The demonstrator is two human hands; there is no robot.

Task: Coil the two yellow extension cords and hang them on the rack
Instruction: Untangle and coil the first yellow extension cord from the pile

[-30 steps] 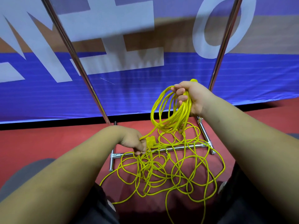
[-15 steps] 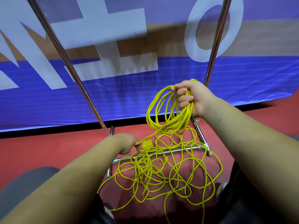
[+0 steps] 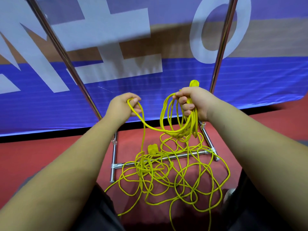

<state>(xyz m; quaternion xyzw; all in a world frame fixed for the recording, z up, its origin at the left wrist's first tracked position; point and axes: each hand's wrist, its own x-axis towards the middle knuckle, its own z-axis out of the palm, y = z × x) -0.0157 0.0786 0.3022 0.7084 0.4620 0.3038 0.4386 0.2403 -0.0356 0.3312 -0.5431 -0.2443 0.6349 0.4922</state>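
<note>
Lifted from the floor (image 3: 50,155), left hand (image 3: 124,106) pinches a strand (image 3: 146,125) beside right hand (image 3: 198,104), fingers (image 3: 187,106) clamped on a partial coil (image 3: 175,130); most cord (image 3: 166,177) lies tangled by the rack (image 3: 218,60), unhung.

1. The uprights of the rack (image 3: 113,154) are cut off by the top edge.
2. In the floor tangle (image 3: 166,179), which loop belongs to which cord cannot be told, and some loops leave the bottom edge.
3. The fist of the right hand (image 3: 196,104) hides the top of the coil (image 3: 176,124) and most of a yellow plug (image 3: 194,83).
4. The curled fingers of the left hand (image 3: 123,105) cover part of its cord strand (image 3: 141,119).
</note>
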